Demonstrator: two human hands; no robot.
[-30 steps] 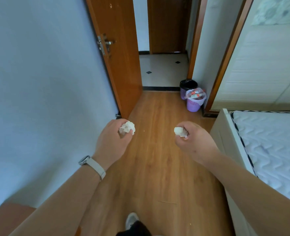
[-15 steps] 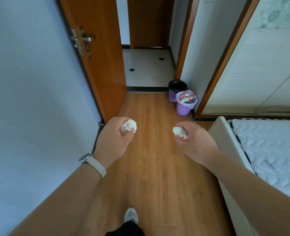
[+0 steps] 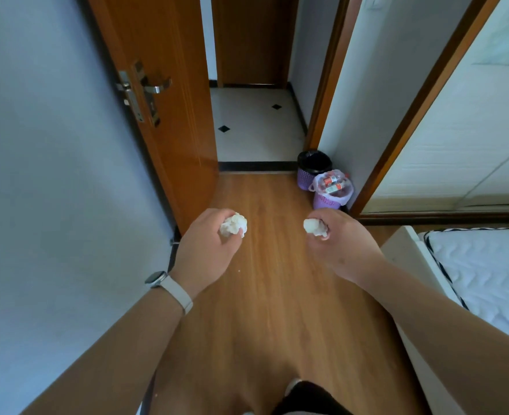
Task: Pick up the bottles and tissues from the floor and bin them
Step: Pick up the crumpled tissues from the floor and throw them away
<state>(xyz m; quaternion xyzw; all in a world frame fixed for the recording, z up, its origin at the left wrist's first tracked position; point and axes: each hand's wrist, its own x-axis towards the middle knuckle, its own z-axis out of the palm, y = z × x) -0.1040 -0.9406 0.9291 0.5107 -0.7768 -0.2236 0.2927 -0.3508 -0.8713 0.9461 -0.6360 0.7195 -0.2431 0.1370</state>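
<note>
A strip of bare wooden plank floor [image 3: 277, 295] runs between the grey wall [image 3: 52, 175] and white-framed bed [image 3: 420, 265] toward two purple lattice bins [image 3: 325, 200] by the open orange door [image 3: 169, 115], while the left hand [image 3: 206, 250] grips a crumpled white tissue [image 3: 233, 225] and the right hand [image 3: 341, 242] pinches another white tissue wad [image 3: 315, 227].

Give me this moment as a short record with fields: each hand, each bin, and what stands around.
left hand: grips left tissue, crumpled
right hand: grips right tissue, crumpled
near bin: purple, clear liner, bottles inside
far bin: purple, black liner, contents hidden
surroundings: open door at left, bed at right
</note>
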